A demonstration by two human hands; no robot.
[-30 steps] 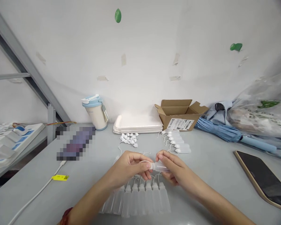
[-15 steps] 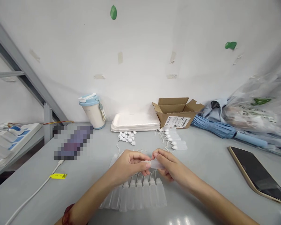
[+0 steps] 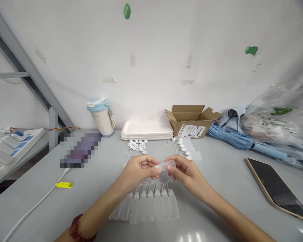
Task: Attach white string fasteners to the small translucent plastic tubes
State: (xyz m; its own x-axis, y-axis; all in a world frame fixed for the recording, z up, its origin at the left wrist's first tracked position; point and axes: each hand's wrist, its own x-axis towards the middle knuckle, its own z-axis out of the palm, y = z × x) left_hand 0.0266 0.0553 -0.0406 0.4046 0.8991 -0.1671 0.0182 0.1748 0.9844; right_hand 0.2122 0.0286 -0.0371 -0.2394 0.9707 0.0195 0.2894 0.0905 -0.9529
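Observation:
Between my two hands is a small translucent plastic bottle (image 3: pixel 168 164), lying nearly level above the table. My left hand (image 3: pixel 141 169) is closed, thumb and fingers pinching its white neck end, which they largely cover. My right hand (image 3: pixel 185 168) grips the body near the other end with thumb and fingers. Just below, a row of clear plastic bottles (image 3: pixel 150 206) with thin white strings lies side by side. Small white caps (image 3: pixel 137 146) are heaped beyond my left hand. Several bottles with white caps and strings (image 3: pixel 188 148) lie beyond my right hand.
A stack of white foam trays (image 3: pixel 146 130) and an open cardboard box (image 3: pixel 192 122) stand against the wall. A tumbler (image 3: pixel 102 119) is at the left, with a cable (image 3: pixel 35 205) in front. A phone (image 3: pixel 277 188) and a blue umbrella (image 3: pixel 232 137) are at the right.
The bottle has risen slightly and tilted up at its right end, and more of its body shows. My right hand's fingers have shifted on it. The view has moved a little.

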